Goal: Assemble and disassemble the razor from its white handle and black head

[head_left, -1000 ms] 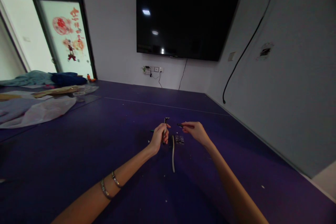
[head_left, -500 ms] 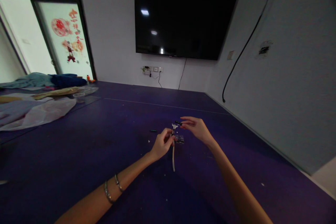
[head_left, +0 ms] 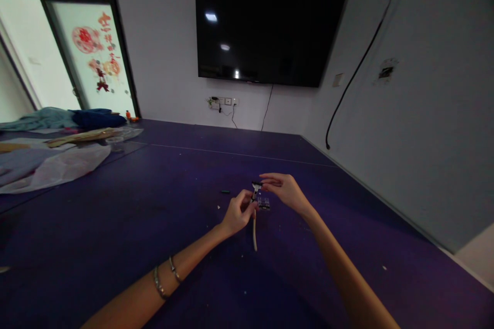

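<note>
My left hand (head_left: 238, 213) is closed around a razor (head_left: 255, 194) with a pale, forked neck and a long cream handle that sticks out below the fingers. The fork points up and away from me. My right hand (head_left: 284, 189) pinches a small dark bar, like a razor head (head_left: 256, 183), which lies across the top of the fork. Whether the two are joined cannot be made out. Just right of my left fingers, a small clear pack (head_left: 264, 203) with dark pieces inside lies on the purple surface (head_left: 185, 236). A thin dark green strip (head_left: 225, 192) lies to the left.
Clear plastic bags (head_left: 57, 167) and folded cloths (head_left: 96, 118) are piled at the far left. A television (head_left: 270, 33) hangs on the wall ahead, with sockets below it. A black cable (head_left: 357, 69) runs down the right wall. Small white scraps dot the purple surface.
My right hand has moved slightly left and down, bringing the dark bar from beside the fork onto its top. The left hand keeps its grip on the razor.
</note>
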Tool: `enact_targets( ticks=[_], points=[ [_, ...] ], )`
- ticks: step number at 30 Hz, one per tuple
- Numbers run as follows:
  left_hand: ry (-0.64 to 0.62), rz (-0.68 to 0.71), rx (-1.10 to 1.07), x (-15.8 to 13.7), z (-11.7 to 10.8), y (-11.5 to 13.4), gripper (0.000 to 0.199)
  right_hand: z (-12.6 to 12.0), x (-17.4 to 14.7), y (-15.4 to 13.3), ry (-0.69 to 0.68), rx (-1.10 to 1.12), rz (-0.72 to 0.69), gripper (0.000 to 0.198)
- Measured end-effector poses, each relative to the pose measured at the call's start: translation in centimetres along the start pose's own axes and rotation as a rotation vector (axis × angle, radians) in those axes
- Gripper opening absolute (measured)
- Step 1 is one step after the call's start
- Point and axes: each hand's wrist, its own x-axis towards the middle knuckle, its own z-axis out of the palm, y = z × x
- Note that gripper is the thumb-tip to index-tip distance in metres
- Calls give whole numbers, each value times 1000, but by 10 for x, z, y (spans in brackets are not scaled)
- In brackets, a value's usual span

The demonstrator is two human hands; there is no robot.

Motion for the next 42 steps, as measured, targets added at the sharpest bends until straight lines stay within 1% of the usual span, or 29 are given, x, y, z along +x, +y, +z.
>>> enact_targets(
  ticks=[6,14,23,34,42],
  points=[
    [-10,-23,-6,-1,1,-2,18,0,0,-2,-6,-25,-6,27],
    [14,-25,4,0,2,-3,20,2,-1,-4,-5,-40,-18,28],
    [-12,-46,-2,-2,2,-1,21,2,-2,-3,-31,-27,-37,29],
    [-9,-39,3,-3,3,-2,23,1,-3,1,-27,-31,-12,28],
    [-12,-44,1,-2,3,-3,22,3,-5,-6,-19,-82,-21,29]
  ],
)
